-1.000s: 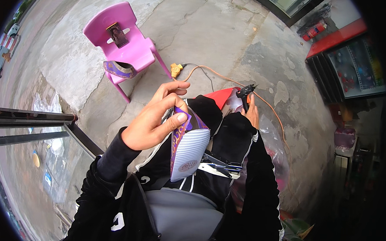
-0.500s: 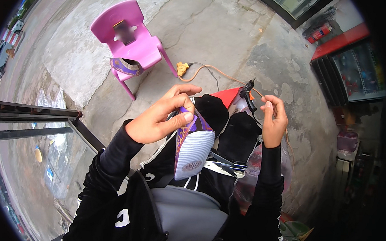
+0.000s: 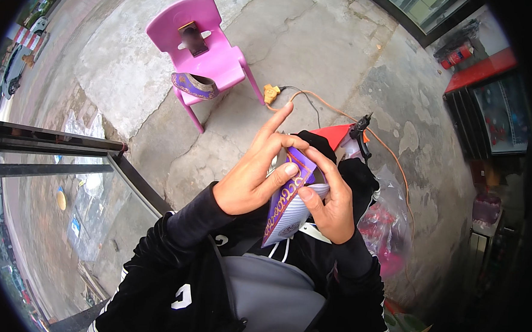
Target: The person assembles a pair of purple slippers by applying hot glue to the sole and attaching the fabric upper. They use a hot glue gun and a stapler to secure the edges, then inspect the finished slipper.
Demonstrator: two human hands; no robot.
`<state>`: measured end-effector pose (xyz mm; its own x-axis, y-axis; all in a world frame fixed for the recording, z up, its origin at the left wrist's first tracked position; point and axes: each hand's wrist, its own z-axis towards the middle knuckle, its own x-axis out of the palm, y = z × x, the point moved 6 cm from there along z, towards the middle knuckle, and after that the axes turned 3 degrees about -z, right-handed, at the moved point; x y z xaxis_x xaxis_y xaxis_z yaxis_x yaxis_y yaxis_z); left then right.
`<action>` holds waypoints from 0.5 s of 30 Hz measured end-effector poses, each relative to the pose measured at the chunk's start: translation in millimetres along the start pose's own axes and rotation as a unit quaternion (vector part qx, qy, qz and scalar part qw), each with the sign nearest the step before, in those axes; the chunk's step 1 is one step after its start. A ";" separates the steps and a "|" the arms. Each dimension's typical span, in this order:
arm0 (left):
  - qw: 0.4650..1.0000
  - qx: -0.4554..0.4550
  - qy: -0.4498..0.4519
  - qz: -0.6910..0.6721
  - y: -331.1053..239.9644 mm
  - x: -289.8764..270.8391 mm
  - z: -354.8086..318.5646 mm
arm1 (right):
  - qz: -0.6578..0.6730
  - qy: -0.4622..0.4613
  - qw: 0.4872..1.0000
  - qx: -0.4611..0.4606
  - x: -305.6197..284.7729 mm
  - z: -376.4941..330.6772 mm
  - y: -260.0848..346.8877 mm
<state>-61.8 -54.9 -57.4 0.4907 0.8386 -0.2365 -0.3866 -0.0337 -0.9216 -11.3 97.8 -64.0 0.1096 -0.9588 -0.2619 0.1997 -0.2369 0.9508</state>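
The piece [image 3: 280, 210], purple with a gold pattern along one side and pale with stripes on the other, is held up in front of the person, above the lap [image 3: 247, 244]. The left hand [image 3: 250, 172] grasps it by its purple upper end, thumb on the near face and the other fingers bent behind, with one finger stretched out free and pointing away. The right hand [image 3: 332, 207] comes from the other side, thumb at the striped part and a finger arched over to the top corner, close to the left fingers; whether it pinches the piece or only rests against it, I cannot tell. The piece's long axis slants from that top corner, between the hands, down and leftward to a narrow tip near the body. Thus it lies to the right of the left hand and to the left of the right, both nearest its upper end. Beyond the right hand is a black tool [image 3: 359, 135]; farther off, a similar purple band [image 3: 195, 89] sits on a pink chair [image 3: 210, 58].
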 end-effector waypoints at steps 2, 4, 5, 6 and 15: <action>0.998 -0.004 -0.028 0.057 -0.9 2.4 -7.8 | -0.016 -0.010 1.000 -0.007 -2.4 -2.0 3.8; 0.989 0.011 -0.045 0.143 -4.4 3.6 -15.5 | -0.038 -0.013 0.999 -0.010 -3.4 -4.3 7.9; 0.989 0.019 -0.056 0.136 -3.3 4.9 -15.8 | -0.048 -0.010 0.999 -0.007 -3.0 -5.7 9.9; 0.987 0.019 -0.056 0.147 -3.0 5.1 -18.0 | -0.051 -0.012 0.999 -0.004 -2.5 -6.6 11.5; 0.978 0.089 -0.037 0.186 -1.6 5.5 -22.7 | -0.076 -0.015 0.997 -0.004 -2.4 -8.1 17.9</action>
<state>-40.8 -62.6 -64.2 0.2348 0.8238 -0.5160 -0.6611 -0.2538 -0.7061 -0.2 97.1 -47.7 0.0493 -0.9163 -0.3975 0.2196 -0.3783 0.8993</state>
